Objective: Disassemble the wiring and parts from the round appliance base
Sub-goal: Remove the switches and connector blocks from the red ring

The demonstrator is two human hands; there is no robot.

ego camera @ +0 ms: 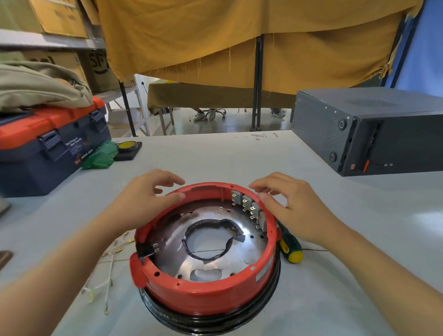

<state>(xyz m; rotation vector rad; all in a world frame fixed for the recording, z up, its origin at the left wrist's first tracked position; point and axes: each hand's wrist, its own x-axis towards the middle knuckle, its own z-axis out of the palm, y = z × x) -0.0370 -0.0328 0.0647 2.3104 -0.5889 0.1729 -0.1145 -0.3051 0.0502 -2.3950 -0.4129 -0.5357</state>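
On the counter, both the left hand and right hand rest loose-fingered, gripping nothing, on the red base rim; steady it before prying out the switches.

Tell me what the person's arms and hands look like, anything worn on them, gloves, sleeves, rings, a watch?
Both arms are bare as far as the picture shows, with no sleeve in view. The left hand and the right hand wear no gloves, and no ring, watch or bracelet shows on the fingers or wrists. No markings or cables are on them.
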